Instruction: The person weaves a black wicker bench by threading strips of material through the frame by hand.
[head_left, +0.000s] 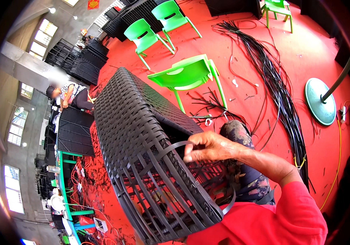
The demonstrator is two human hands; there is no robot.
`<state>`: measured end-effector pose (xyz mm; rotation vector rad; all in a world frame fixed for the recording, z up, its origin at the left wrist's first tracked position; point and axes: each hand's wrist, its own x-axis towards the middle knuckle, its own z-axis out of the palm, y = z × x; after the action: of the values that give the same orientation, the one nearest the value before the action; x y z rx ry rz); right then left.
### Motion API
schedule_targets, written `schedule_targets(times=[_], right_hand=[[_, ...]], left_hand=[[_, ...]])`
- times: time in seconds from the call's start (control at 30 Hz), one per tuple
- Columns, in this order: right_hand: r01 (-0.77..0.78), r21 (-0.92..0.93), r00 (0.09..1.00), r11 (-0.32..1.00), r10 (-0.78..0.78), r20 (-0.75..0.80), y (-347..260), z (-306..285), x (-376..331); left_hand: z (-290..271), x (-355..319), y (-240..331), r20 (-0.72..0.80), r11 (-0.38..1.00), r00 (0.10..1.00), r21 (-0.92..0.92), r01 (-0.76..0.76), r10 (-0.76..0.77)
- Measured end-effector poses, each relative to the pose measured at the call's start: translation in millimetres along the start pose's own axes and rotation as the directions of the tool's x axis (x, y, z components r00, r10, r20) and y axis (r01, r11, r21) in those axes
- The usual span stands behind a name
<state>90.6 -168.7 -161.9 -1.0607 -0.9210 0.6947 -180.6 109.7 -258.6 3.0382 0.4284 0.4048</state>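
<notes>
A large black woven wicker piece (128, 118) with a boxy shape leans in front of me. Its upper part is densely woven, while the lower end shows open rows of loose flat strips (154, 179). My right hand (209, 147) is closed at its edge, pinching a curved flat black plastic strip (174, 145) between thumb and fingers. That strip runs from the weave to my fingertips. Another strip end loops near my red sleeve. Behind the open strips, skin-toned patches show at the lower left; my left hand's fingers are hidden there.
Three green plastic chairs (189, 73) stand ahead, another far right. A long bundle of black strips (271, 77) lies on the red floor (240, 53), near a round-based stand (321, 101). Strip scraps lie around. At left, a person (74, 94) sits by black woven panels (75, 132).
</notes>
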Motion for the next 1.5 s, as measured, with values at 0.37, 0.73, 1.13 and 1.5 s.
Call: schedule_targets(times=[0.37,0.73,1.13,1.5], right_hand=[[0.065,0.761,0.994,0.645,0.027,-0.108,-1.3,-18.1,9.1],[0.234,0.779,0.961,0.582,-0.262,-0.092,-14.3,-24.3,23.8],[0.360,0.217,0.932,0.908,-0.360,-0.041,-80.8,-16.6,39.4],[0.472,-0.174,0.850,0.864,-0.499,-0.172,-32.7,-8.2,35.8]], left_hand=[[-37.0,-2.9,-43.3,0.004,0.997,0.998,0.048,0.066,-0.067],[-210.6,104.0,36.9,-0.189,0.902,0.960,-0.417,0.111,-0.205],[-233.7,233.0,229.8,0.304,0.727,0.925,-0.685,0.047,0.226],[-243.0,252.0,231.3,0.391,0.623,0.894,-0.761,0.180,0.219]])
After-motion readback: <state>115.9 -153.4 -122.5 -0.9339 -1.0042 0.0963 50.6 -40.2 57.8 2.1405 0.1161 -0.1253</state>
